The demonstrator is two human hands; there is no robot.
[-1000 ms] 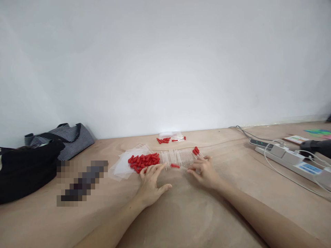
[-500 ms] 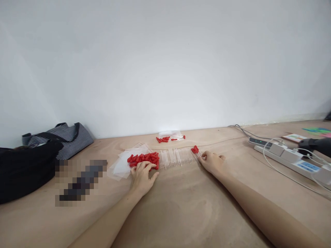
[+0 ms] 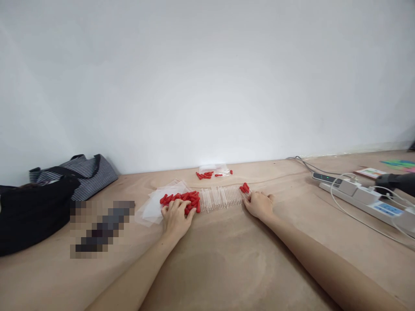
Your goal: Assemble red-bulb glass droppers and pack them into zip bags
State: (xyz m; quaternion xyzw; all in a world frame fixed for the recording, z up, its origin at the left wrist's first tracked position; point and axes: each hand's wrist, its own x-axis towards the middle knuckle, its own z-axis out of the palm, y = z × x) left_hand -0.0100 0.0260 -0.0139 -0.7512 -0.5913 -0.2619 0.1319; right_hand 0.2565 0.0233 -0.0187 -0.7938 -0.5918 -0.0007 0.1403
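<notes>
The left hand (image 3: 177,216), palm down, half-curled, lay over the bulbs (image 3: 191,197); the right hand (image 3: 259,204), half-curled, met the droppers (image 3: 244,188) at its 10 o'clock. Neither grip could be determined. The droppers' axes ran 11-to-5 o'clock, red ends toward 11.

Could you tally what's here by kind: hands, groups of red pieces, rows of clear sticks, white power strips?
Hands: 2, left hand and right hand
Red groups: 3, large heap, small bunch, back scatter
Stick rows: 1, clear row
Power strips: 1, white power strip
Total: 7. Individual red pieces overlap too much to count.
</notes>
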